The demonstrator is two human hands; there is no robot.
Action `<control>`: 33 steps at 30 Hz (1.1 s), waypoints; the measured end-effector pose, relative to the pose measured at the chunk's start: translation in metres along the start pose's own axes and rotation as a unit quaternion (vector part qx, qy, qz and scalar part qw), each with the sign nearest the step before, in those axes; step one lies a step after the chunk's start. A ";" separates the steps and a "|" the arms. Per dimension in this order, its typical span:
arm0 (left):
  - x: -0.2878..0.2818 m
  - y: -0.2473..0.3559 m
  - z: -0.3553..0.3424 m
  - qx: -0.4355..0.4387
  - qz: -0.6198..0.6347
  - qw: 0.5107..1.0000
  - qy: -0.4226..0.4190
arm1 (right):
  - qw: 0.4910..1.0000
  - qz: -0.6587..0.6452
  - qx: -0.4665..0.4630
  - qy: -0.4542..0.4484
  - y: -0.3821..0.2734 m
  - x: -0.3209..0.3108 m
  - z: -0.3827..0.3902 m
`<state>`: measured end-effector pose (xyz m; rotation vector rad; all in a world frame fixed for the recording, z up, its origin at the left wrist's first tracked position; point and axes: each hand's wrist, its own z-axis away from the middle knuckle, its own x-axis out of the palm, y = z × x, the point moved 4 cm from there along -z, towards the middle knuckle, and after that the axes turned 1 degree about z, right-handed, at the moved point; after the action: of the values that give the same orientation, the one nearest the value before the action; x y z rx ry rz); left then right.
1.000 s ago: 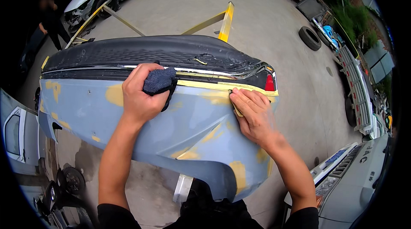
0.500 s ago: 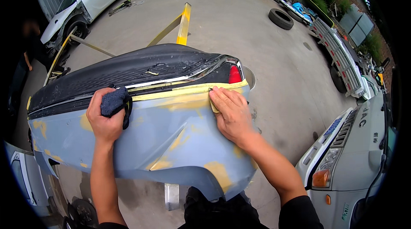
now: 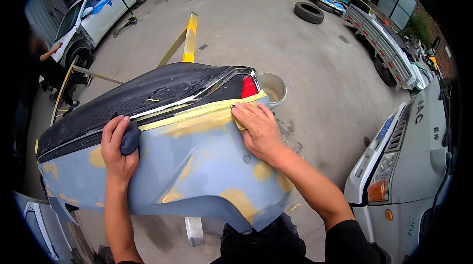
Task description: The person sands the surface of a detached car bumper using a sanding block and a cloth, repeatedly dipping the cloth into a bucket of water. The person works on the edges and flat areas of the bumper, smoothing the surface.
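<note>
A car bumper [image 3: 162, 170] lies across in front of me, blue-grey with yellowish patches below, black textured above, with a red lens [image 3: 249, 86] at its right end and pale yellow tape [image 3: 192, 114] along the seam. My left hand [image 3: 117, 148] grips a dark blue-grey cloth-like pad [image 3: 131, 138] against the bumper's left half, near the seam. My right hand [image 3: 258, 133] presses a yellowish sanding sheet [image 3: 239, 124], mostly hidden under the fingers, onto the grey surface just below the tape, near the red lens.
The bumper rests on a yellow metal stand [image 3: 189, 42], with a bucket [image 3: 273, 89] behind its right end. A white car [image 3: 116, 7] and a dark-clothed person [image 3: 54, 67] are at upper left; a loose tyre [image 3: 309, 12], truck bed [image 3: 369, 37] and grey truck front [image 3: 404, 165] at right.
The view has shifted, bringing the bucket into sight. My right hand has slid rightward along the tape toward the lens. The other person now has an arm out toward the white car.
</note>
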<state>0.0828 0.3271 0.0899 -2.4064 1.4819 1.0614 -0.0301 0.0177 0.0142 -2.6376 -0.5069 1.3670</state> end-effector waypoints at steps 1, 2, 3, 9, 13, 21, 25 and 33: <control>0.003 0.009 -0.002 0.012 -0.030 0.999 -0.015 | 1.000 0.010 0.012 0.001 0.009 -0.003 0.007; 0.011 0.020 -0.006 0.017 -0.051 0.998 -0.043 | 0.999 0.024 0.021 0.015 0.005 -0.007 0.009; 0.016 0.031 -0.009 0.024 -0.070 0.995 -0.070 | 0.999 0.012 0.009 0.028 0.000 -0.006 0.008; 0.038 0.079 -0.013 -0.005 -0.164 0.976 -0.146 | 0.982 -0.115 -0.129 0.071 -0.016 0.013 -0.008; 0.051 0.087 -0.010 -0.062 -0.202 0.969 -0.126 | 0.984 -0.120 -0.124 0.041 0.042 -0.001 0.013; 0.065 0.101 -0.033 -0.131 -0.176 0.970 -0.101 | 0.985 -0.070 -0.153 -0.049 0.104 -0.021 0.023; 0.096 0.126 -0.065 -0.201 -0.115 0.969 -0.087 | 0.980 -0.077 -0.179 -0.047 0.113 -0.029 0.013; 0.181 0.160 -0.113 -0.197 -0.060 0.976 -0.071 | 0.955 -0.110 -0.276 -0.012 0.111 -0.021 -0.002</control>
<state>0.0568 0.0621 0.1018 -2.5577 1.1523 1.5871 -0.0133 -0.0937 0.0018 -2.8447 -1.3152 1.3372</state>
